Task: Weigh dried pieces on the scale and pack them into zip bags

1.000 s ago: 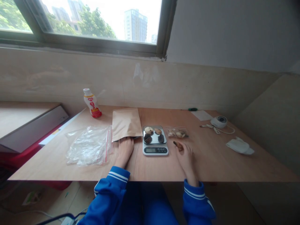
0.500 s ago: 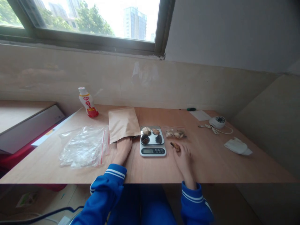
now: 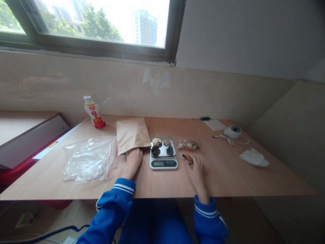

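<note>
A brown paper pouch (image 3: pixel 132 135) lies with its opening toward me. My left hand (image 3: pixel 134 161) reaches into that opening, and its fingers are hidden under the paper. On a small white digital scale (image 3: pixel 164 164) rest several flat stone-like pieces, among them a pale one (image 3: pixel 156 141), a tan one (image 3: pixel 167 143) and a dark one (image 3: pixel 169 150). Right of the scale, my right hand (image 3: pixel 196 171) rests near the table with a small brown irregular piece (image 3: pixel 188 158) between thumb and fingers. Just beyond it lies a clear zip bag (image 3: pixel 188 144) of similar pale pieces.
Clear plastic zip bags (image 3: pixel 87 161) lie at the left, with a white and red bottle (image 3: pixel 94 112) behind. On the right are a white round device (image 3: pixel 232 132) with a cable, crumpled white tissue (image 3: pixel 254 158), white paper (image 3: pixel 214 124) and a green-handled tool (image 3: pixel 205 118).
The whole view has shifted slightly left. Both hands keep nearly the same places, the left in the pouch and the right on the brown piece.
</note>
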The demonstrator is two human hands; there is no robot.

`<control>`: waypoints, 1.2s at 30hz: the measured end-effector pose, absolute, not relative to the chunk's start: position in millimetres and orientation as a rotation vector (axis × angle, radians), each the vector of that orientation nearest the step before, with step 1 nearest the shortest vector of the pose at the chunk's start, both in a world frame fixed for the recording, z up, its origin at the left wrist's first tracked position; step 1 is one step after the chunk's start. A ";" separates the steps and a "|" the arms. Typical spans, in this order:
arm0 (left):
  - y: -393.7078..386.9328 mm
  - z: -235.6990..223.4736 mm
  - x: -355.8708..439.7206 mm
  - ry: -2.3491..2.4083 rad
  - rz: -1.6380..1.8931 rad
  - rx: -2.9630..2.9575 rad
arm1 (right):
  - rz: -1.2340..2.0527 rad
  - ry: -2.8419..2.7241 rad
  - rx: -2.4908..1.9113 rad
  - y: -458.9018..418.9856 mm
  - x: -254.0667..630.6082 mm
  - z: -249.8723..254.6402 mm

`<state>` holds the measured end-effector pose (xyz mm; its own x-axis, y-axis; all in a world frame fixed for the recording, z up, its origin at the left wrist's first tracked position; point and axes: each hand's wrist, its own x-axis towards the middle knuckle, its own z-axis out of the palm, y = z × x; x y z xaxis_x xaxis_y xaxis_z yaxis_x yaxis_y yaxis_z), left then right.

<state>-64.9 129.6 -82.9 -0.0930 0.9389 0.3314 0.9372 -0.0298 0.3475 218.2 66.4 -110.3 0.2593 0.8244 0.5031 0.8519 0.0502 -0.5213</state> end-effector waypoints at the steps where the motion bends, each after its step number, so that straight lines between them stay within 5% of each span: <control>1: 127.0 -82.4 -64.4 2.207 0.721 2.119 | -0.040 -1.546 -1.744 66.2 218.2 -110.2; 18: 127.2 -69.2 -60.7 2.437 0.387 1.978 | -0.027 -1.561 -1.762 63.2 215.3 -105.1; 36: 50.3 -44.5 -68.9 2.021 1.266 1.837 | -0.055 -1.592 -1.733 62.4 215.9 -103.4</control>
<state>-68.9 50.3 -44.5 -0.2498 0.8707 0.4237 0.7611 -0.0940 0.6418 215.9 62.4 -103.4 0.2189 0.8326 0.5089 0.8659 0.0747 -0.4946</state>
